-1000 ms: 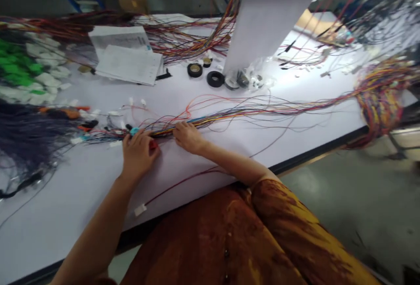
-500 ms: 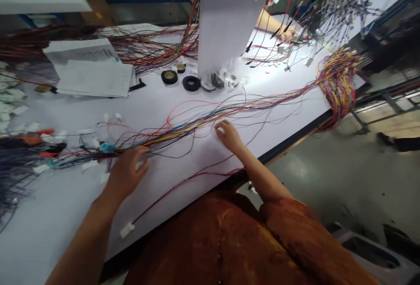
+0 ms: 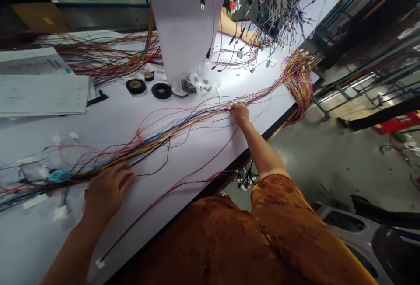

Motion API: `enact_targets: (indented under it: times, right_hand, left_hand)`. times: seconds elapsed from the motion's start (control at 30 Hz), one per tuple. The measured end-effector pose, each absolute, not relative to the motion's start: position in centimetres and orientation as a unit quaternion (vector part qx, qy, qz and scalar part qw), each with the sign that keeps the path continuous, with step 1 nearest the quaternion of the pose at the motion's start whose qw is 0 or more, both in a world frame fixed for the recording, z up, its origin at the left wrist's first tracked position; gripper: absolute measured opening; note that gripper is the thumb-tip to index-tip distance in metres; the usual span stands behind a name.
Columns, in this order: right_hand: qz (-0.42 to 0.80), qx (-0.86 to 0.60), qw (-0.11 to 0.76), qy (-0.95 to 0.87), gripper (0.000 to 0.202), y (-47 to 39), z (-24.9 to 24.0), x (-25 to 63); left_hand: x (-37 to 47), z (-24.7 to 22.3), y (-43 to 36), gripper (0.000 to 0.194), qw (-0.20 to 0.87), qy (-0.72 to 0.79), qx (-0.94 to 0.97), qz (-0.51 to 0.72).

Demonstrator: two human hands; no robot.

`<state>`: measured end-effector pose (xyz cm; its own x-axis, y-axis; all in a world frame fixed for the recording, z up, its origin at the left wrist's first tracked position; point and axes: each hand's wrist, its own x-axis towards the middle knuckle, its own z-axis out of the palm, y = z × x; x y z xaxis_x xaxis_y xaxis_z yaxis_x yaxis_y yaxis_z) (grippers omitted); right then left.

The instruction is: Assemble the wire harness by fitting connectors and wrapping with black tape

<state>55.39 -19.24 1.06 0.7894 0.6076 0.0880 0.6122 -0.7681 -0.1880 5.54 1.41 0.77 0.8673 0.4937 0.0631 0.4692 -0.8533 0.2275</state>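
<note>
A long wire bundle of many colours runs slantwise across the white table. My right hand has its fingers closed on the bundle's right part. Towards the left end, my left hand lies against the near side of the bundle, its thumb apart from the fingers and some fingertips hidden among the wires. Just left of it, blue tape wraps the bundle. A separate red wire with a white connector lies nearer to me.
Black tape rolls and a clear plastic bag lie behind the bundle. Papers are at the left. A thick wire heap hangs over the table's right edge. Another person's hand works beyond the white panel.
My right hand has moved away from me and to the right, onto the bundle, and closed. My left hand stays by the blue tape. The whole view has shifted to the right.
</note>
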Motion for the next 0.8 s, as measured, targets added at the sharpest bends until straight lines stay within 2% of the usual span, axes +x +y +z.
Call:
enact_targets:
  times: [0.17,0.3,0.37,0.47,0.63,0.8]
  right_hand:
    - [-0.022,-0.932,0.085,-0.352,0.022,-20.2,1.4,55.5]
    - [-0.06,-0.935,0.118,-0.328,0.027,-21.9,1.4,55.5]
    - [-0.063,-0.936,0.127,-0.323,0.025,-22.3,1.2,55.6]
    - [-0.033,-0.934,0.097,-0.342,0.023,-22.0,1.0,56.2]
    - [0.007,-0.921,0.055,-0.385,0.016,-21.0,1.2,57.0]
    - [0.001,-0.918,0.024,-0.395,0.022,-20.8,1.5,56.3]
  left_hand:
    - [5.4,0.5,1.2,0.032,0.098,0.255,0.96,0.064]
    - [5.6,0.2,1.2,0.024,0.11,0.267,0.953,0.09]
    - [5.7,-0.1,1.3,0.026,0.116,0.268,0.951,0.107]
    - [5.7,-0.5,1.5,0.033,0.117,0.267,0.949,0.119]
    - [5.7,-0.4,1.3,0.033,0.126,0.278,0.945,0.115]
    - [5.9,-0.1,1.1,0.03,0.141,0.287,0.94,0.116]
